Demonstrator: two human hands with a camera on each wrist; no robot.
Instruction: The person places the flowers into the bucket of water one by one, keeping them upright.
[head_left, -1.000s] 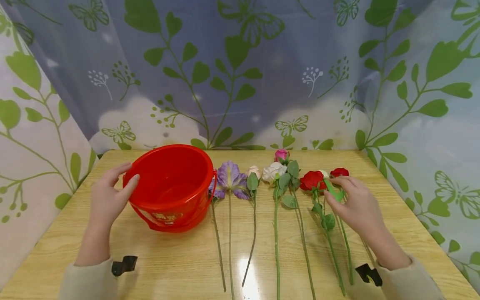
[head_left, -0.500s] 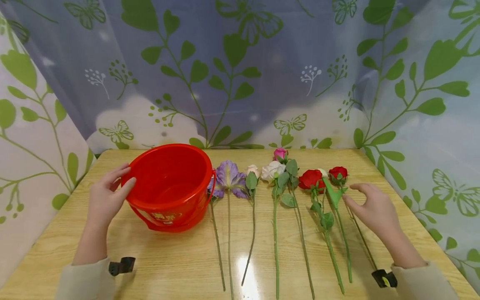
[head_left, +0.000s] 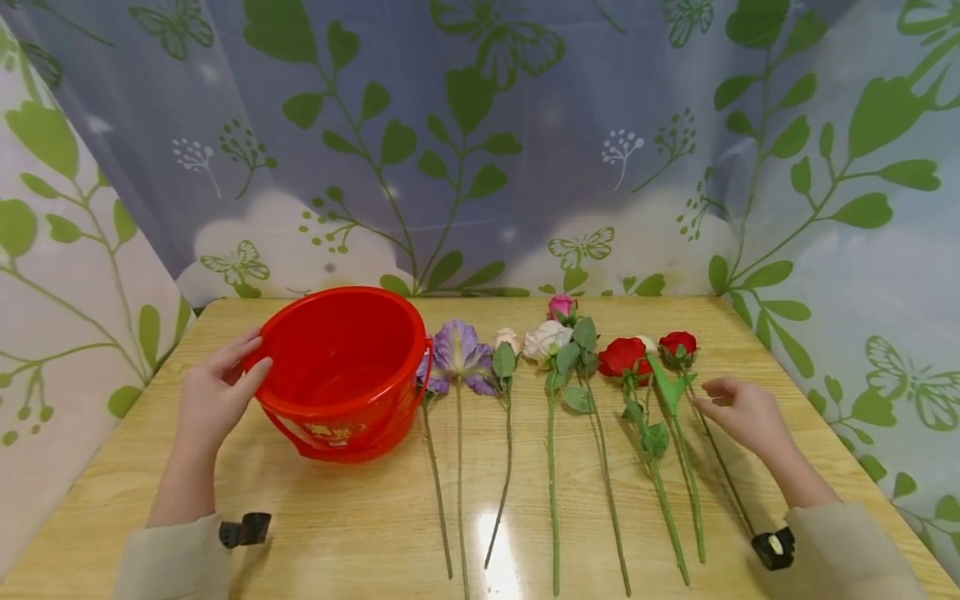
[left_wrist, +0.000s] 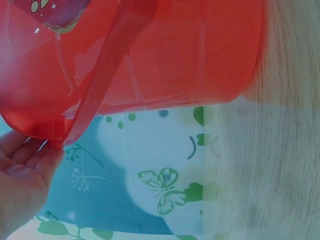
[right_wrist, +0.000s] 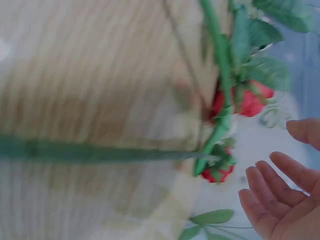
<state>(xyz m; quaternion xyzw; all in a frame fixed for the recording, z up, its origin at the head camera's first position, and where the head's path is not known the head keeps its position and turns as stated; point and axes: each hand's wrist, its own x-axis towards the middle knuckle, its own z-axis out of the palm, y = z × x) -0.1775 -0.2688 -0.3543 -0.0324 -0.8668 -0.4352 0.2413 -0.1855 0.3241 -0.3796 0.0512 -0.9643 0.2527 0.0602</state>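
Observation:
A red plastic bucket [head_left: 337,375] stands on the left of the table, its inside bare. My left hand [head_left: 217,396] holds its left rim near the handle's hinge, thumb and fingertips at the edge; the bucket [left_wrist: 165,60] fills much of the left wrist view. On the right, my right hand [head_left: 746,412] hovers with loosely bent fingers beside the stem of the rightmost red rose [head_left: 677,346]. In the right wrist view nothing lies between the fingers of that hand [right_wrist: 285,195]. Beside it lie a larger red rose [head_left: 625,358] and a green-sheathed white flower [head_left: 670,387].
Left of these lie a white rose [head_left: 547,342], a pink rose [head_left: 562,307], a cream bud [head_left: 507,342] and a purple iris [head_left: 457,350], stems toward me. The wooden table [head_left: 337,533] is backed by a patterned curtain [head_left: 525,167].
My right hand has moved right, from over the green-sheathed flower to beside the rightmost rose's stem, and its fingers have drawn closer together. My left hand and the bucket stay put.

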